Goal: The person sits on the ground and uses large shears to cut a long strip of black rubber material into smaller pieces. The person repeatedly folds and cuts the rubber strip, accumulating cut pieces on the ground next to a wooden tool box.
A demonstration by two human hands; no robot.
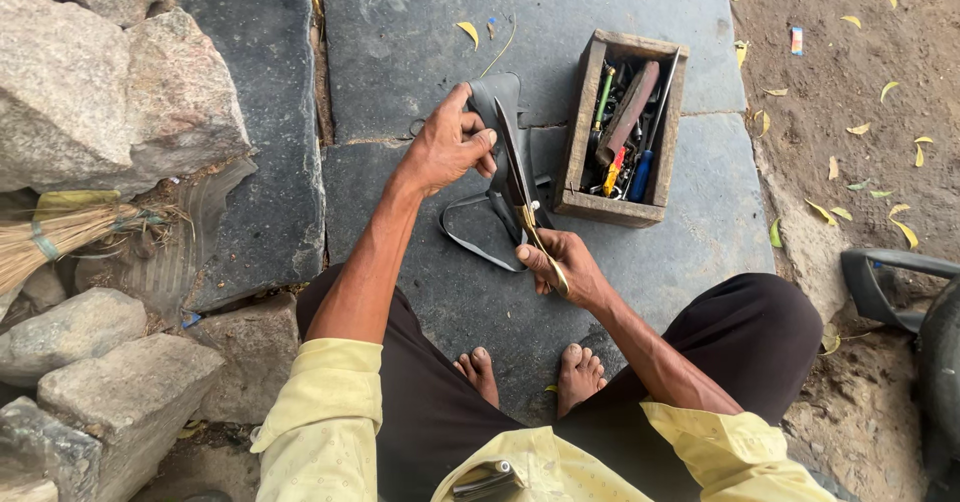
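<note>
My left hand point(446, 144) grips the upper edge of a dark rubber sheet point(500, 102) and holds it upright over the stone slab. My right hand point(562, 262) is closed on the brass-coloured handles of large scissors point(518, 177), whose long blades run along the sheet's right edge. A thin cut strip of rubber point(470, 242) loops down below the sheet onto the slab. My bare feet point(535, 374) rest on the stone just under my hands.
A wooden toolbox point(668, 142) with several tools, among them screwdrivers and a file, stands right of the sheet. Rough boulders point(110, 92) and a straw broom point(50, 237) lie at left. Bare dirt with yellow leaves lies right, with a black tyre point(935, 362) at the right edge.
</note>
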